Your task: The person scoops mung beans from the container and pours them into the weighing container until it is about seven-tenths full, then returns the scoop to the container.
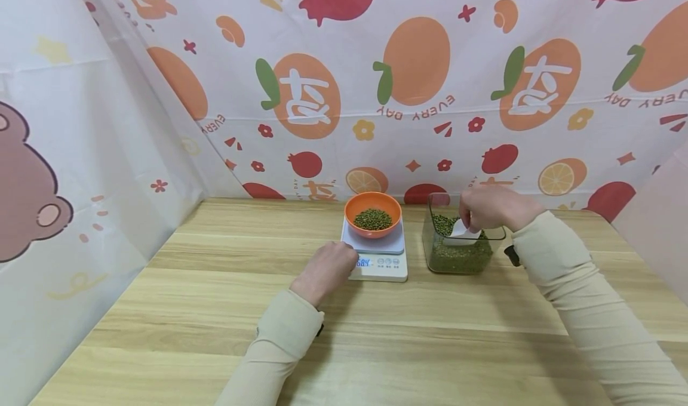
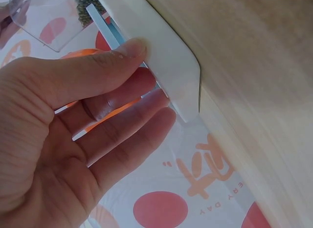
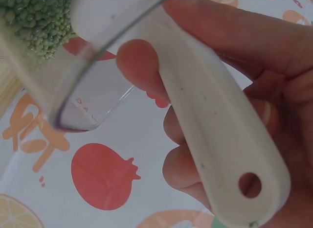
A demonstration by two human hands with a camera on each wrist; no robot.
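My right hand grips the handle of a white plastic scoop, which has a hole near its end. The scoop's bowl dips into a clear container of green mung beans. Thumb and fingertips of my left hand touch the left edge of a white kitchen scale; the fingers are only lightly bent. On the scale's platform stands an orange bowl with mung beans inside. The lit display is partly covered by my left hand; "68.4" shows.
A wooden table carries everything. Behind it hangs a fruit-print cloth, close to the bowl and container. Another cloth with a bear print hangs at the left.
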